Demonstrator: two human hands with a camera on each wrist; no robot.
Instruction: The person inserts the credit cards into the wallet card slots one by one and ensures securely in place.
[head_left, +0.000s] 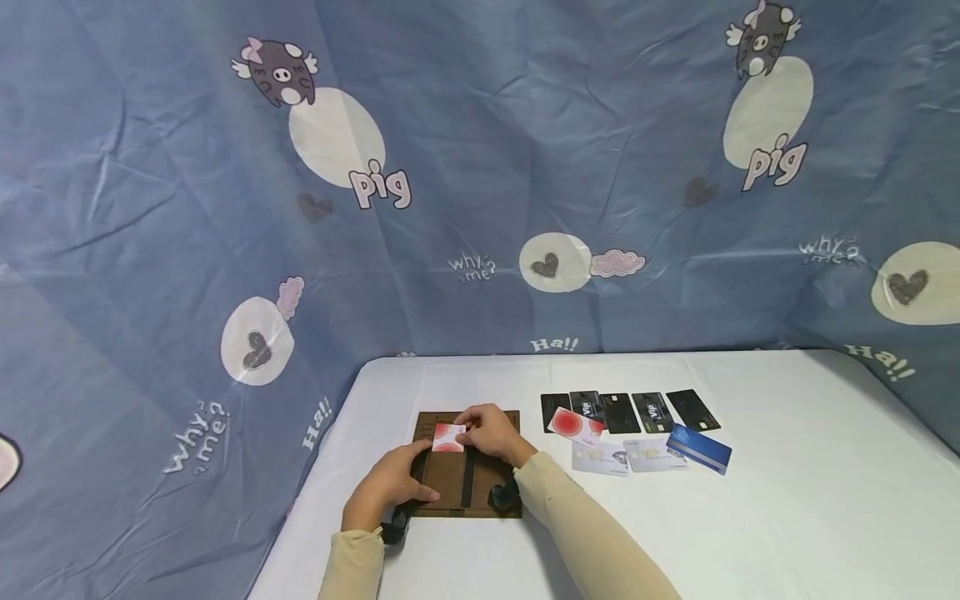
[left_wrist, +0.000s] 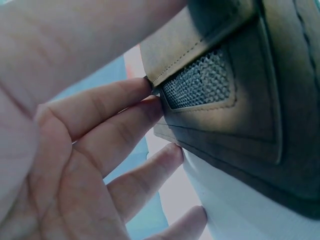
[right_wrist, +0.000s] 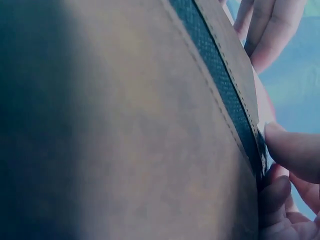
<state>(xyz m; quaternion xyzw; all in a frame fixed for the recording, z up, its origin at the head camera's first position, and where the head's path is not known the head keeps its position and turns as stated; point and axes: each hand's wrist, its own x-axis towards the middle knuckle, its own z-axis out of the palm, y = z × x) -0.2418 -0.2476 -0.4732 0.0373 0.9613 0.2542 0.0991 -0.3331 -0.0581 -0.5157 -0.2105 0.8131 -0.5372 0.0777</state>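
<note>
A brown wallet (head_left: 447, 479) lies unfolded on the white table, with a dark strip down its middle. A red-and-white card (head_left: 447, 437) sits at the top of its left pocket, the lower part of the card hidden inside. My right hand (head_left: 491, 433) pinches the card's right side between thumb and fingers. At the wallet's left side is my left hand (head_left: 386, 483), its thumb resting on the leather. In the left wrist view, extended fingers (left_wrist: 125, 130) touch the wallet's edge beside a grey mesh window (left_wrist: 200, 82).
Right of the wallet, several black cards (head_left: 618, 414) form a row. Another red-and-white card (head_left: 576, 426) overlaps them. Below lie two silver cards (head_left: 655, 456) and a blue card (head_left: 699, 448). A blue patterned curtain (head_left: 480, 167) hangs behind the table (head_left: 795, 500).
</note>
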